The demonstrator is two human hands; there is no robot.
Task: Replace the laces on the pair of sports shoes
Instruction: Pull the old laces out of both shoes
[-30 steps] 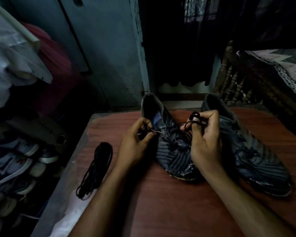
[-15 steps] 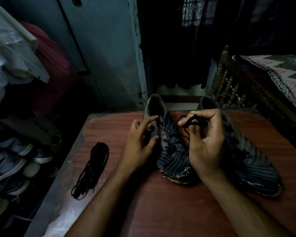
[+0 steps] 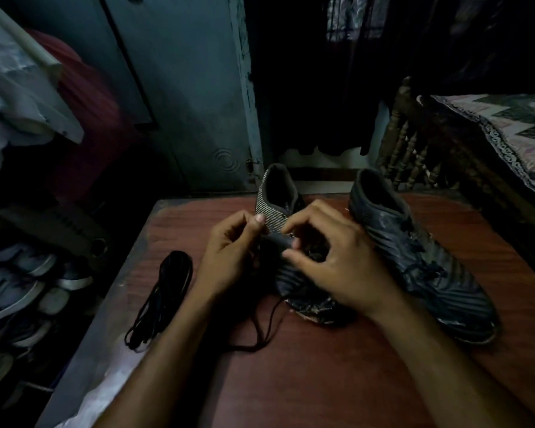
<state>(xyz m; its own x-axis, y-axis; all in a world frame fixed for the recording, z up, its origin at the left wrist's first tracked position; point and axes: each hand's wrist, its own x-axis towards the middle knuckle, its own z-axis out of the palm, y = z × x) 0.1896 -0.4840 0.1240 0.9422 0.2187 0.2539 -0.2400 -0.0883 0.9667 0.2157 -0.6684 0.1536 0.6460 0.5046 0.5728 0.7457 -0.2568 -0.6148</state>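
Head view, dim light. Two shoes on the desk [image 3: 337,366]: near shoe [image 3: 278,217] under both hands, far shoe [image 3: 420,257] just beside it to the right, still laced. Left hand [image 3: 229,261] has fingers curled at the near shoe's left side, seemingly pinching the old lace [image 3: 269,322], which trails slack toward the body; the grip itself is too dark to confirm. Right hand [image 3: 337,264] lies over the eyelet area, fingers curled and thumb meeting forefinger; what they pinch is hidden.

Handling, as I judge it: lace is light, limp and thin, apt to snag in eyelets; best pulled close to each eyelet. Shoe is light with a soft upper; steady it by the sides.

Spare laces [image 3: 164,291] lie bundled near the desk's left edge and could be knocked off. Open desk lies in front of the shoes.
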